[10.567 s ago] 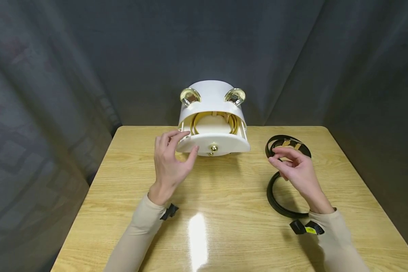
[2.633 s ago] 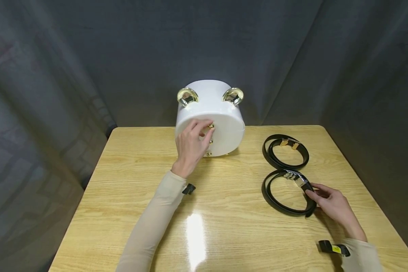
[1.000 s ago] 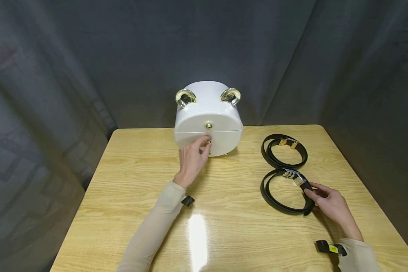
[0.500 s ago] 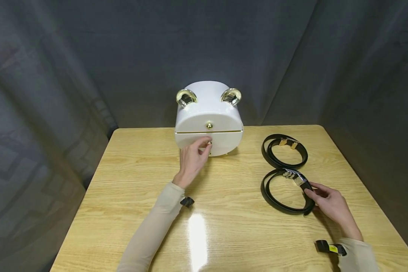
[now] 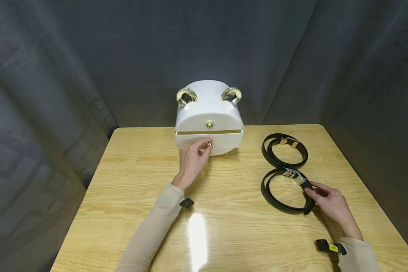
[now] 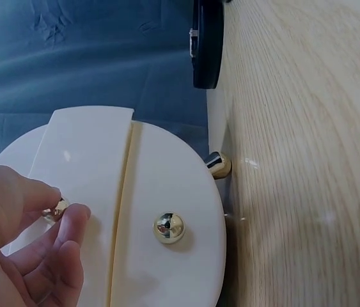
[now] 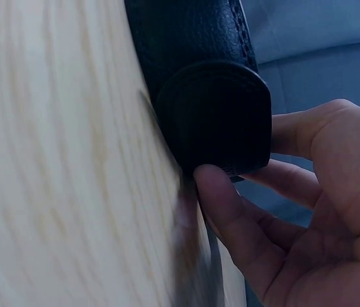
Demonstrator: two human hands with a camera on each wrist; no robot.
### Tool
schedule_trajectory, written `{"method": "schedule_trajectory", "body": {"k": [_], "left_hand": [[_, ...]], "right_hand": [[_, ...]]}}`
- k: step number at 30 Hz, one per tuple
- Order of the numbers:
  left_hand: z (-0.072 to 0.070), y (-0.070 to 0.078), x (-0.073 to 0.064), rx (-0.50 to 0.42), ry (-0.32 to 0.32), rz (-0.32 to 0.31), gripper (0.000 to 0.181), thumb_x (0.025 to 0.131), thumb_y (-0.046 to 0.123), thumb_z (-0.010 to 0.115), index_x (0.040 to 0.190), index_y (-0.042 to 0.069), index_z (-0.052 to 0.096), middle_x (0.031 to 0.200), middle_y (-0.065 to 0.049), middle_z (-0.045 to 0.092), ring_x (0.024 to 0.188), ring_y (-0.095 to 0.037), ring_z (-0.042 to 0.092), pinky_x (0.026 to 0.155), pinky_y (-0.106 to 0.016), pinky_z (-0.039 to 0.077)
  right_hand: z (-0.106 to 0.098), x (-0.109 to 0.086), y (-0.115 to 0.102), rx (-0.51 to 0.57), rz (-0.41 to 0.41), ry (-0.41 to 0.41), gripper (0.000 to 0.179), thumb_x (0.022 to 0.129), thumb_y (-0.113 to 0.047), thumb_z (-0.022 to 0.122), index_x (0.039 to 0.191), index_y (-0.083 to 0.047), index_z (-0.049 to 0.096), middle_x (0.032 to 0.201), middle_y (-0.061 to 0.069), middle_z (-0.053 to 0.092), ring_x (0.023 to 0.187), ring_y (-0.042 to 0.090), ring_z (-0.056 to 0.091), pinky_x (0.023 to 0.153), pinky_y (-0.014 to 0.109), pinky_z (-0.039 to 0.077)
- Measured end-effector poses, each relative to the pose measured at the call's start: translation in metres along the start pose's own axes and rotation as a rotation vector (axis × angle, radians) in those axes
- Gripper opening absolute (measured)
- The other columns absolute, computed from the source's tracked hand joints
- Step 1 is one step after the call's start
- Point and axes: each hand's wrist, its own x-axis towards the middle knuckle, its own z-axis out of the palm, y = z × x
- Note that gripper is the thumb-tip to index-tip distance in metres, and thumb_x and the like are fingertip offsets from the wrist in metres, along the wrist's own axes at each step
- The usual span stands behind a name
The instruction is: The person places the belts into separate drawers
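A white, round-fronted drawer box [image 5: 209,87] stands at the back of the table, with its middle drawer [image 5: 227,140] pulled out a little so that a narrow gap shows above it. My left hand [image 5: 192,160] pinches that drawer's gold knob [image 6: 55,208] between thumb and fingers. The lower knob [image 6: 169,228] shows bare in the left wrist view. At the right, a coiled black belt [image 5: 275,203] with a silver buckle [image 5: 298,180] lies on the table. My right hand [image 5: 333,204] holds its right side, and the thumb presses near the rounded belt end [image 7: 215,121].
Just behind the held belt lies a second coiled black belt [image 5: 300,163] with gold-coloured buckle parts. Two gold, ear-like rings [image 5: 186,97] stick out from the box's top. Dark curtains [image 5: 204,45] hang behind and beside the wooden table [image 5: 139,162].
Earlier the top drawer stood out with a yellow coil inside; it is now pushed in. My left hand moved down to the middle knob and drew that drawer slightly out. My right hand moved onto the nearer belt.
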Motion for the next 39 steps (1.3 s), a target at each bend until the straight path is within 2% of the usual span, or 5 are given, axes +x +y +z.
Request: {"method": "schedule_trajectory", "body": {"k": [6,15,22,30,39], "left_hand": [[-0.002,0.001,-0.002,-0.015,-0.009,0.002,0.022,0.101,0.020,0.074,0.120,0.013,0.079,0.100,-0.009,0.084,0.066,-0.020,0.077,0.058,-0.029,0.059],[-0.005,0.004,-0.005,-0.022,-0.007,0.025,0.021,0.100,0.018,0.075,0.119,0.012,0.079,0.099,-0.009,0.084,0.065,-0.019,0.076,0.059,-0.029,0.060],[-0.007,0.006,-0.008,-0.020,-0.027,0.023,0.021,0.100,0.018,0.075,0.120,0.012,0.079,0.099,-0.009,0.084,0.066,-0.018,0.077,0.060,-0.027,0.061],[-0.009,0.006,-0.014,-0.040,-0.035,0.020,0.022,0.099,0.017,0.075,0.120,0.011,0.079,0.101,-0.011,0.083,0.069,-0.022,0.078,0.061,-0.029,0.062],[-0.011,0.007,-0.019,-0.013,-0.033,0.041,0.021,0.100,0.018,0.075,0.119,0.013,0.079,0.101,-0.008,0.084,0.070,-0.018,0.078,0.062,-0.029,0.060]], "right_hand": [[0.001,-0.002,-0.002,-0.012,-0.004,0.023,0.067,0.108,-0.045,0.060,0.151,0.006,0.053,0.121,0.030,0.070,0.073,0.003,0.061,0.062,0.025,0.052],[0.003,-0.004,-0.006,-0.002,-0.035,0.089,0.056,0.108,-0.035,0.062,0.144,0.008,0.060,0.108,0.026,0.074,0.064,0.007,0.061,0.056,0.025,0.051],[0.004,-0.006,-0.004,0.006,-0.046,0.099,0.054,0.107,-0.032,0.063,0.142,0.009,0.061,0.105,0.024,0.075,0.064,0.005,0.061,0.056,0.025,0.051],[0.004,-0.008,-0.007,0.053,-0.042,0.088,0.054,0.108,-0.031,0.063,0.143,0.010,0.060,0.105,0.023,0.075,0.063,0.003,0.064,0.056,0.027,0.058],[-0.003,-0.012,-0.013,0.074,-0.033,0.091,0.054,0.107,-0.030,0.063,0.143,0.010,0.059,0.105,0.020,0.077,0.062,0.003,0.066,0.056,0.027,0.059]]}}
